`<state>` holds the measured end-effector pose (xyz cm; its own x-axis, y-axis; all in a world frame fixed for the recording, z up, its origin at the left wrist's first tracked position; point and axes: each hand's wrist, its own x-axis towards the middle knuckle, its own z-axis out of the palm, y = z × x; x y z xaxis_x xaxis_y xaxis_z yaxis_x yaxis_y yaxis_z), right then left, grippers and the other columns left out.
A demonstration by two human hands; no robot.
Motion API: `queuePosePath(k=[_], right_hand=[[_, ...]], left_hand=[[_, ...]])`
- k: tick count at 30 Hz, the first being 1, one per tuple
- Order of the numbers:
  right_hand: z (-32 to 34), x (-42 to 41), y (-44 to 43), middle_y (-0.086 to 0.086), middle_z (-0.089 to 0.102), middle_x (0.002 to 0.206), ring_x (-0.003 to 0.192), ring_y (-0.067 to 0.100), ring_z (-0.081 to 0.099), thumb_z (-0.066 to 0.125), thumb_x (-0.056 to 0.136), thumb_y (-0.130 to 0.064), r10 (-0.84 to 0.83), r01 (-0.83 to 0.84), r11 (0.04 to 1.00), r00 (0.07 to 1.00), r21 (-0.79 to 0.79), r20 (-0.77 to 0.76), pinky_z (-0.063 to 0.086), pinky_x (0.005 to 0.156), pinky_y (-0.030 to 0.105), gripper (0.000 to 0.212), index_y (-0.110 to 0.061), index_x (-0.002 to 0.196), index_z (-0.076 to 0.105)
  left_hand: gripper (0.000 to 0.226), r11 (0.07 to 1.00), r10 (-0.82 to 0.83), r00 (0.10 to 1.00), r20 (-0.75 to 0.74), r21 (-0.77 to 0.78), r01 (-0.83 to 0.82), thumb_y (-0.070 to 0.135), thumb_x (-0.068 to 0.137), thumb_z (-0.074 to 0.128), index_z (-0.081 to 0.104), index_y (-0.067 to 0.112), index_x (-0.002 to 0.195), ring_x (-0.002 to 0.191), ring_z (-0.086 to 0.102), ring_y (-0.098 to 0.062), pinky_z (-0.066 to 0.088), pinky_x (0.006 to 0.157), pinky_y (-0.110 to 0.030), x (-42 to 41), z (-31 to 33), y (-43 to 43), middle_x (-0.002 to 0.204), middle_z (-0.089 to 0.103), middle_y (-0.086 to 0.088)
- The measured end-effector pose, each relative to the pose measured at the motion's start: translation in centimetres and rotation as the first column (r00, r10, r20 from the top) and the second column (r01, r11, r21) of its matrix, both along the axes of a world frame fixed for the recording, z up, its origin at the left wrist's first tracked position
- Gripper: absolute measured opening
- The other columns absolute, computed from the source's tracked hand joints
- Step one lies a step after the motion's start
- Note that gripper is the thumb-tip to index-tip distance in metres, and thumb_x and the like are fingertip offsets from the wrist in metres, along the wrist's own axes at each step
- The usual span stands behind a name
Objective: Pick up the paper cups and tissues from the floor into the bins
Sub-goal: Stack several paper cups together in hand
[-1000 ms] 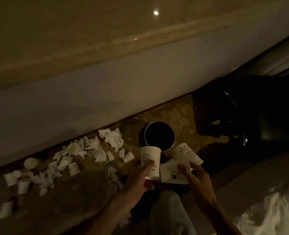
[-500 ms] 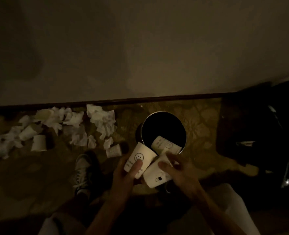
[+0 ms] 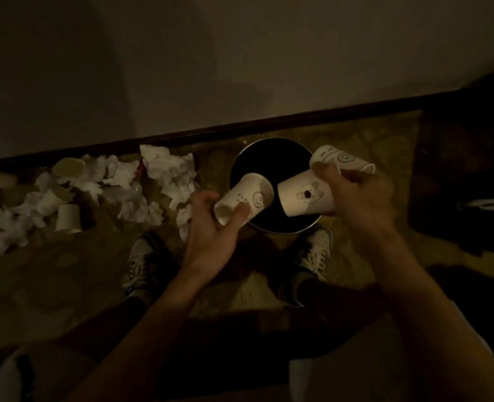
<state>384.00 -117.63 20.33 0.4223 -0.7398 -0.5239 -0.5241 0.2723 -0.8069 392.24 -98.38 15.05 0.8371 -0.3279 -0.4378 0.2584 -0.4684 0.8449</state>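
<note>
My left hand (image 3: 211,227) grips a smiley cup (image 3: 244,198), tilted over the dark bin (image 3: 283,231) at frame centre; my right hand (image 3: 361,204) clamps a cat cup (image 3: 303,198) and a second smiley cup (image 3: 341,159) above its right rim; tissues (image 3: 167,172) and loose cups (image 3: 68,217) lie on the floor at left.

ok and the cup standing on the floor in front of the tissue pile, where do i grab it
Take the standing cup by its side wall, near the narrower top end, coming down from above with thumb and fingers on opposite sides. It stands upright, apparently mouth down, and tissues crowd it behind and to the left, so the top is the free approach.
</note>
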Motion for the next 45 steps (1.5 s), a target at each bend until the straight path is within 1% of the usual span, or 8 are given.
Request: queuePosePath(k=[11,16,19,26,32,35,41,45], right_hand=[[-3.7,-2.1,-4.4,-0.010,0.073,0.076,0.081,0.009,0.071,0.075,0.075,-0.047,0.034,-0.034,0.999,0.999,0.030,-0.016,0.059,0.079,0.043,0.021,-0.030,0.067,0.066],[-4.3,-3.4,-5.5,-0.018,0.072,0.073,0.075,0.006,0.071,0.075,0.077,-0.044,0.027,-0.025,0.998,0.999,0.063,-0.025,0.060,0.079,0.043,0.019,-0.030,0.067,0.067],[-4.2,-3.2,-5.3,-0.015,0.073,0.073,0.076,0.006,0.071,0.077,0.075,-0.042,0.048,-0.048,0.994,0.999,0.102,-0.001,0.060,0.079,0.043,0.017,-0.030,0.070,0.066],[-3.4,-2.0,-1.6,-0.001,0.076,0.091,0.086,0.015,0.072,0.077,0.065,-0.052,0.195,-0.189,0.944,0.981,0.269,0.006,0.058,0.086,0.044,0.047,-0.021,0.099,0.071],[-2.3,-1.0,-0.5,-0.006,0.072,0.098,0.090,0.012,0.069,0.051,0.069,-0.080,0.308,-0.305,0.943,0.951,0.134,-0.005,0.056,0.080,0.033,0.067,-0.024,0.102,0.069],[-2.8,-0.9,-1.7,0.000,0.068,0.096,0.089,0.019,0.069,0.059,0.091,-0.045,0.155,-0.155,0.988,0.986,0.001,-0.058,0.057,0.079,0.038,0.032,-0.019,0.107,0.065],[-4.3,-2.2,-2.6,-0.014,0.054,0.093,0.090,0.017,0.063,0.065,0.090,-0.010,0.135,-0.139,0.987,0.989,-0.075,-0.058,0.046,0.048,0.008,0.015,-0.019,0.102,0.062],[-5.4,-2.5,-3.2,-0.007,0.054,0.102,0.090,0.020,0.063,0.066,0.089,-0.010,0.198,-0.207,0.974,0.976,-0.093,-0.093,0.043,0.050,0.016,0.021,-0.021,0.103,0.055]], left_hand=[[0.049,0.760,-0.501,0.865,0.004,0.480,0.438,0.036,0.086,0.068,0.052,0.019,0.130,0.108,0.062,-0.034,0.045,0.074,-0.034,0.5,-10.3,-8.1,0.118,0.065,-0.012],[0.052,0.875,-0.391,0.919,-0.043,0.292,0.386,0.042,0.089,0.067,0.052,0.021,0.134,0.116,0.058,-0.024,0.049,0.090,-0.035,-0.9,-9.5,-6.8,0.134,0.057,-0.006],[0.027,0.976,-0.186,0.962,-0.200,0.074,0.204,0.056,0.089,0.057,0.058,0.039,0.110,0.081,0.072,-0.015,0.058,0.064,-0.030,-1.7,-6.1,-6.4,0.122,0.064,-0.004],[0.050,0.959,-0.163,0.816,-0.555,-0.282,0.000,0.059,0.072,0.069,0.052,0.046,0.117,0.091,0.074,-0.026,0.059,0.065,-0.034,-3.6,0.1,-5.8,0.114,0.069,-0.002],[0.025,0.978,0.090,0.977,-0.191,-0.167,-0.123,0.044,0.085,0.070,0.054,0.043,0.106,0.068,0.069,-0.009,0.052,0.052,-0.020,-2.0,2.7,-4.4,0.103,0.067,0.005],[0.043,0.987,0.153,0.988,0.009,-0.059,-0.152,0.043,0.078,0.078,0.044,0.042,0.103,0.083,0.063,-0.001,0.050,0.056,-0.012,0.0,2.2,-3.3,0.104,0.055,0.015],[0.049,0.952,-0.251,0.962,0.108,0.210,0.224,0.033,0.079,0.079,0.051,0.026,0.119,0.094,0.058,-0.012,0.047,0.066,-0.014,1.9,-3.7,-5.1,0.106,0.057,0.008],[0.057,0.859,-0.428,0.904,0.022,0.323,0.398,0.029,0.081,0.078,0.050,0.022,0.130,0.112,0.057,-0.030,0.052,0.090,-0.045,1.7,-8.0,-6.6,0.124,0.058,-0.010]])
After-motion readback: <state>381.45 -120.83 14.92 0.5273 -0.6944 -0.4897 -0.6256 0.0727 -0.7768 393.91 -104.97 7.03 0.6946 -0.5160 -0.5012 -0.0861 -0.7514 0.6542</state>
